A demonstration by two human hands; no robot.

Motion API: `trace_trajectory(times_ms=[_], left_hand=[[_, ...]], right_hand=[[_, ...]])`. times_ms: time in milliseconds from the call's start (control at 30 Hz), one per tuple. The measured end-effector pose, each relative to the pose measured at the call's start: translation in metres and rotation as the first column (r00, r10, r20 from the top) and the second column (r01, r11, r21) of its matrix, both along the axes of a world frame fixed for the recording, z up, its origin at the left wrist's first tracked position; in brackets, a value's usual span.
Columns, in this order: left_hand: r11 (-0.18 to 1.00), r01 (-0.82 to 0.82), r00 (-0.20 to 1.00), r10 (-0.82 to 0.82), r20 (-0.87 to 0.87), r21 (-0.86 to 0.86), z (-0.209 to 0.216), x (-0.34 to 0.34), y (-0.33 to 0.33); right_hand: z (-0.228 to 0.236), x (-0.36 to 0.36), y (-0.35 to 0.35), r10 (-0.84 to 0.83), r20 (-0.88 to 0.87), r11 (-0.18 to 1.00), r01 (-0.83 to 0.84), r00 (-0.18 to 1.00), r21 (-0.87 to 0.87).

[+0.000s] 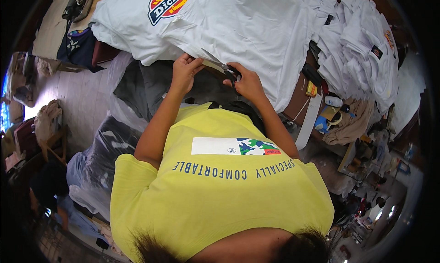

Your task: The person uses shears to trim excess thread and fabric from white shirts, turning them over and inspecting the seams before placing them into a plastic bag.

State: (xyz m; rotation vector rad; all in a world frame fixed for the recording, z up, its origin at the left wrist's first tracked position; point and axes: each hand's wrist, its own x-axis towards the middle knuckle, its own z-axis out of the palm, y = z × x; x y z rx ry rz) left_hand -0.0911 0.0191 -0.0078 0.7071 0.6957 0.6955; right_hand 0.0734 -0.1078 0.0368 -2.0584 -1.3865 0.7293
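A white T-shirt (238, 29) with a red and yellow printed emblem lies spread across the table in front of me. My left hand (184, 73) pinches its near edge between thumb and fingers. Scissors (231, 74) with black handles are in my right hand (247, 83), the fingers wrapped round the handles. Their blades point up and left along the shirt's edge, toward my left fingertips. Any loose thread between the blades is too fine to make out.
Folded white shirts (362, 43) are piled at the right. Beside them lie a white paper strip (309, 121), a tape roll (336, 119) and brown cloth (346, 132). Plastic-wrapped dark bundles (107, 141) stand at my left. A person (50, 185) is at the far lower left.
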Motion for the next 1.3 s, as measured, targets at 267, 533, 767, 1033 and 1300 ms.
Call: trace_trajectory(times_ms=[267, 533, 767, 1033, 1300], left_hand=[[0.998, -0.018, 0.999, 0.020, 0.032, -0.063, 0.005, 0.001, -0.002], [0.999, -0.011, 1.000, 0.011, 0.009, -0.047, 0.009, -0.001, 0.000], [0.997, -0.047, 0.998, 0.049, 0.036, -0.061, 0.007, 0.000, 0.008], [0.997, -0.072, 0.995, 0.075, 0.067, -0.037, 0.011, -0.002, 0.008], [0.998, -0.061, 0.998, 0.061, 0.025, -0.013, 0.012, -0.003, 0.010]], right_hand=[[0.002, -0.002, 0.010, 0.034, 0.020, 0.999, -0.034, 0.999, 0.008], [0.003, -0.001, 0.013, 0.036, 0.020, 0.999, -0.036, 0.999, -0.003], [-0.017, 0.003, 0.001, 0.002, -0.010, 0.999, -0.002, 1.000, 0.053], [0.014, -0.011, 0.019, -0.002, 0.006, 0.999, 0.002, 1.000, -0.046], [0.005, -0.012, 0.024, 0.004, 0.023, 1.000, -0.004, 1.000, -0.012]])
